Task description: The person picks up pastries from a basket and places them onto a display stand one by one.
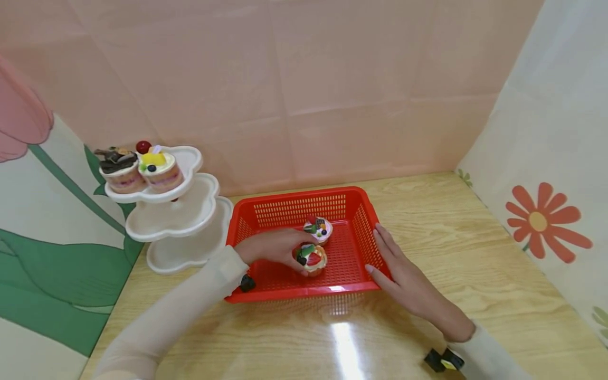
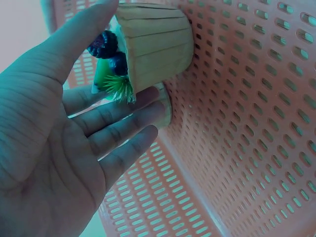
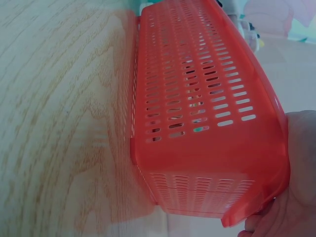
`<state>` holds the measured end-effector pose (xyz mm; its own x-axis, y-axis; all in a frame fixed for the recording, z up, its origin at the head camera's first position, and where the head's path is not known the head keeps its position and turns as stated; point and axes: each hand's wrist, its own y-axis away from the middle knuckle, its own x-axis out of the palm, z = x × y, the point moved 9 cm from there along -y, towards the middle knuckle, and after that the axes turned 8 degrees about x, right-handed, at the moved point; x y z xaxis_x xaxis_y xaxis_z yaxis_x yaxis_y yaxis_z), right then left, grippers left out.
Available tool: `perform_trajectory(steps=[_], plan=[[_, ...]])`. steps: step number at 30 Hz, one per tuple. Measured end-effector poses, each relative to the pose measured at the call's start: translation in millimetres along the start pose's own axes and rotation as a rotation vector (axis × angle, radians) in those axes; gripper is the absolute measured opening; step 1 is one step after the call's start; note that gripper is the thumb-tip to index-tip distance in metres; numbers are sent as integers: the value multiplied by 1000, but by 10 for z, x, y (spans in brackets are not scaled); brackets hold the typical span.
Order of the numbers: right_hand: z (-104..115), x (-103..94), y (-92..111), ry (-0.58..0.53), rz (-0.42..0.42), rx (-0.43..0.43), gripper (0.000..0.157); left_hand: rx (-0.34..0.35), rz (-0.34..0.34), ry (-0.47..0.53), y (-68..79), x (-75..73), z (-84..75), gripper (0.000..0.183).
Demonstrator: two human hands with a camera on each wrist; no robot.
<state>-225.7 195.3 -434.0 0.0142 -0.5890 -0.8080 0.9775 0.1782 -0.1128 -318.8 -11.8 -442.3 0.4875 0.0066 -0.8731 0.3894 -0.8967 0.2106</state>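
Inside the red plastic basket [image 1: 304, 291], my left hand [image 1: 280, 247] holds a toy cupcake [image 1: 315, 260] topped with a strawberry and green leaves. The left wrist view shows thumb and fingers on opposite sides of its pleated, pale cup [image 2: 158, 47], with dark berries at the rim. The cup's base is close to the perforated basket floor; contact is unclear. Just behind stands a second cupcake [image 1: 319, 230] with pink cream and fruit, partly covered by my fingers in the left wrist view. My right hand [image 1: 408, 282] rests on the basket's right rim near the front corner, fingers extended.
A white three-tier stand [image 1: 173, 214] with scalloped trays is left of the basket. Its top tray bears a chocolate-topped cake [image 1: 121, 171] and a yellow-fruit cake [image 1: 161, 171]. Light wooden tabletop [image 1: 442, 227] surrounds the basket. A pink backdrop [image 1: 304, 95] rises behind.
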Motion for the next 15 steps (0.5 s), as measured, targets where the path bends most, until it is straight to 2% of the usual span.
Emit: perform_trajectory(steps=[8, 15], plan=[[1, -4, -11, -11, 8, 11, 80, -17, 10, -12, -24, 31, 39, 77], [-6, 5, -2, -7, 2, 0, 79, -4, 13, -12, -25, 39, 30, 81]])
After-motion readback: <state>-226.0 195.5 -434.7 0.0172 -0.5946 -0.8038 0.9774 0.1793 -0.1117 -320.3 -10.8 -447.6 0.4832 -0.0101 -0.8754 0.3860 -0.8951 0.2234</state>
